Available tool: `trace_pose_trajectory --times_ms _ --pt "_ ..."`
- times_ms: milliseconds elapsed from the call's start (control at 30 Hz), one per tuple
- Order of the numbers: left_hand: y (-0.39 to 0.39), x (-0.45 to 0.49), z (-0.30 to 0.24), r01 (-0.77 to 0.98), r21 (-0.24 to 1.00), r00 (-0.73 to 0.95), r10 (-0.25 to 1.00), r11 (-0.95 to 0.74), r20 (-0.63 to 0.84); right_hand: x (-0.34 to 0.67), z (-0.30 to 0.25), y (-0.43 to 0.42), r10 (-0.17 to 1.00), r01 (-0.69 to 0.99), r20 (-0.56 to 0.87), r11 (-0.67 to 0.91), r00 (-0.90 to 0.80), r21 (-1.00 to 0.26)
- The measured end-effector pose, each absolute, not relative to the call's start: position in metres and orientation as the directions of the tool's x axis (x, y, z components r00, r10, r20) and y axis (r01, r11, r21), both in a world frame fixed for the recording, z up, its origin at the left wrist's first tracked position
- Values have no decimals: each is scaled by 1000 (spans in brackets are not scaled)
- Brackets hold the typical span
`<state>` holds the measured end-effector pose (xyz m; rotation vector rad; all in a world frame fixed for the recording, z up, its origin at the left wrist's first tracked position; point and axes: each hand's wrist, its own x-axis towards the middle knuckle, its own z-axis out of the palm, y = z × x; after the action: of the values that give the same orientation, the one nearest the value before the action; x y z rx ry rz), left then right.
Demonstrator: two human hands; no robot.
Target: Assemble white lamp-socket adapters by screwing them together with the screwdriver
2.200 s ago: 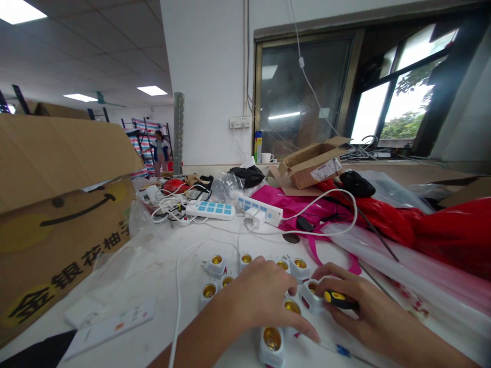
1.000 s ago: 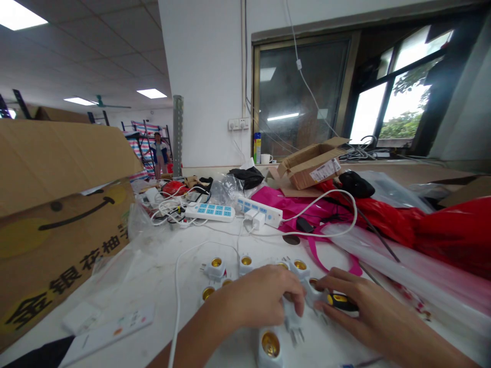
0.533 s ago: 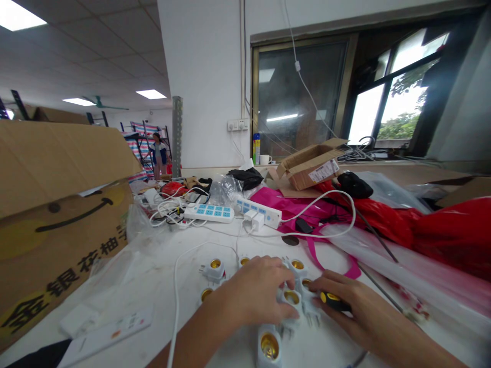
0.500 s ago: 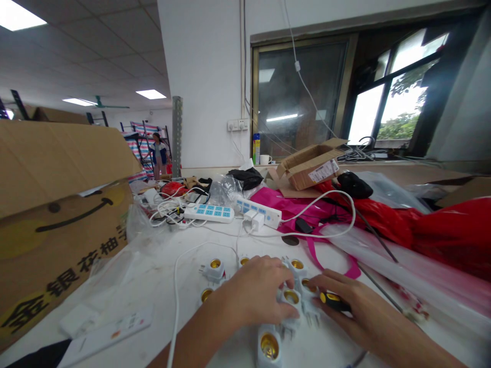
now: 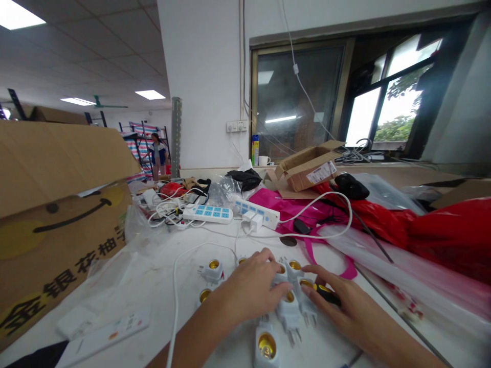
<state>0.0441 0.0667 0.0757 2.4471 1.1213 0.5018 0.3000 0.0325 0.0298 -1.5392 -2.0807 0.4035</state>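
The cardboard box [image 5: 57, 245] shows large black Chinese characters 金银花柚, the last one cut off; the label [image 5: 319, 173] on the open carton [image 5: 299, 171] is too small to read.

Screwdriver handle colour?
The screwdriver handle by the right hand is black and yellow; best in head view.

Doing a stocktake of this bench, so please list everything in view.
Lamp-holder adapters: about eight, white and brass, under and around the hands.
White cable: one, white, left of the adapters.
Power strips: two, white and blue, beyond the adapters.
Cardboard boxes: two, brown, large at left, small by the window.
Magenta bag: one, magenta, behind the adapters.
Red plastic bag: one, red, at right.
Standing person: one, far back at left.
Screwdriver: one, yellow and black handle, in the right hand.
Left hand: on the adapters.
Right hand: around the screwdriver.
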Motion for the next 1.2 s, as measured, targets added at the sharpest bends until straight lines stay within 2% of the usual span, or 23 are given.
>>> trace_pose_trajectory --times_ms 267,467,633,967,1067,1200 --pt "64 41 76 593 610 616 784 -526 77 304 27 35 948 789 161 317 -274 -527" --pt "67 39 71 534 656 657 750 -533 75 308 28 35 946 763 173 322 -273 -560" --pt "74 33 69 571 625 673 739 -533 15 311 28 35 958 813 185 284 -218 -508" --pt "75 32 72 559 584 698 714 -589 52 308 34 31 967 845 172 250 -189 -473" --pt "78 16 92 603 572 683 730 -556 -11 308 39 30 964 854 199 252 -178 -454" --pt "82 -16 123 738 489 581 806 -464 -113 308 43 32 954 862 262 255 -149 -438"
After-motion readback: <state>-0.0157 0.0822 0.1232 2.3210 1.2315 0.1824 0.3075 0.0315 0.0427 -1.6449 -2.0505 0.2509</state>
